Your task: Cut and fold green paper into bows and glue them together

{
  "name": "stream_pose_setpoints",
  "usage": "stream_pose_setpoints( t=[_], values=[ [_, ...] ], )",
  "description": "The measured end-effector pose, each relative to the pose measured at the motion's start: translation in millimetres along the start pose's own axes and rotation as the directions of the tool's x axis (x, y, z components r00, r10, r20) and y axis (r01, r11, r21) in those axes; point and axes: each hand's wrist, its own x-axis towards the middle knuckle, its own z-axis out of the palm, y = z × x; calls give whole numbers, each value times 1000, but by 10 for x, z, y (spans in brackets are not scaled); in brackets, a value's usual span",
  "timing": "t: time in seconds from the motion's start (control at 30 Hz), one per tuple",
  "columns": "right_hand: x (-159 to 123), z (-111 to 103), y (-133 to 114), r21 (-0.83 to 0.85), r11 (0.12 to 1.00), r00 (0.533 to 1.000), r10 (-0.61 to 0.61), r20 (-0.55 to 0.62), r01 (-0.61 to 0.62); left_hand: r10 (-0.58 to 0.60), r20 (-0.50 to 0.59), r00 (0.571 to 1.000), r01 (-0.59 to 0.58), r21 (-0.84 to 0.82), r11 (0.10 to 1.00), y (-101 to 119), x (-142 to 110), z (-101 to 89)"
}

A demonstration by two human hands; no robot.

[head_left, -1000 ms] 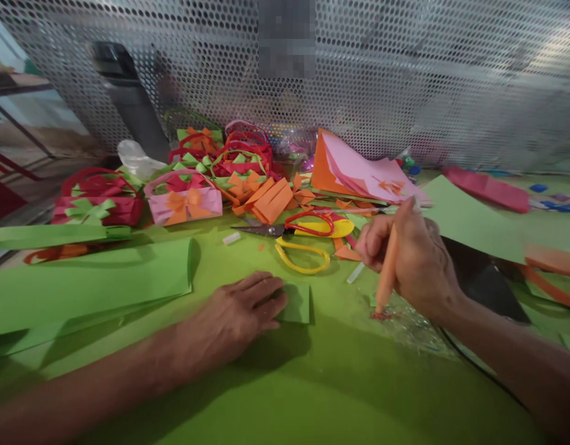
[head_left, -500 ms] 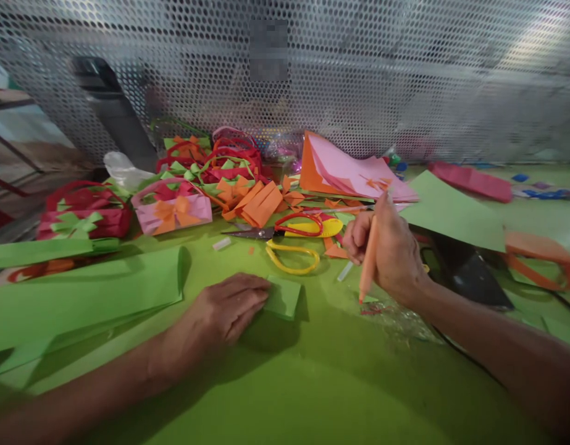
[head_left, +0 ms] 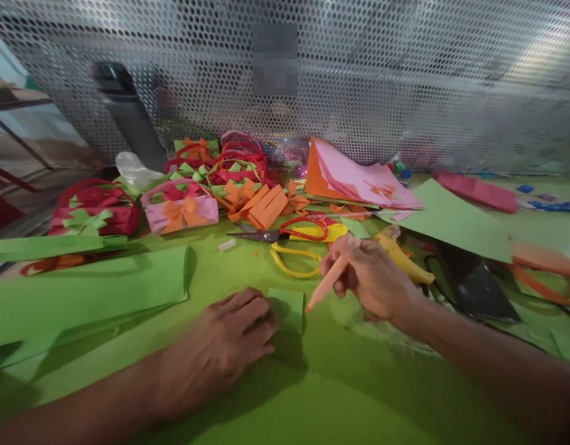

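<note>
My left hand lies palm down on the green table, fingers bent and slightly apart, with its fingertips at the left edge of a small folded green paper square. Just right of that square, my right hand grips an orange pen. The pen slants down to the left, and its tip hangs close to the square's right edge; whether it touches cannot be made out. Behind the hands lie open scissors with red and yellow handles, partly hidden by my right hand.
Paper handbags with bows and orange folded strips crowd the back left. Large green sheets lie left. Pink paper, a yellow tool and a black flat object are at right. A perforated metal panel stands behind.
My right hand has moved left and lowered the pen from near upright to a slant beside the green square. My left fingers have bent more and drawn back slightly. The view has shifted a little.
</note>
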Motion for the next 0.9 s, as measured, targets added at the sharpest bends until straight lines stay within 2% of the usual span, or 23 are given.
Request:
stream_pose_setpoints(
  t=[0.13, 0.23, 0.37, 0.5, 0.67, 0.9],
  values=[
    [-10, 8, 87, -58, 996, 998, -58, 33, 60, -15, 9, 1000, 14, 12, 1000, 41, -20, -1],
    [-47, 38, 143, -176, 963, 979, -195, 60, 202, -53, 2, 999, 53, -6, 999, 77, -42, 21],
    [-67, 94, 200, -238, 904, 935, -345, 89, 356, -81, -13, 997, 82, 35, 996, 129, -77, 54],
    [-47, 121, 250, -302, 880, 929, -361, 77, 367, -78, 2, 997, 78, 61, 995, 137, -85, 72],
    [-54, 133, 291, -370, 853, 930, -346, 125, 367, -52, 13, 999, 51, 61, 997, 121, -67, 72],
    [-49, 141, 324, -353, 872, 941, -322, 109, 339, -68, 17, 998, 67, 59, 996, 134, -54, 58]
  ],
)
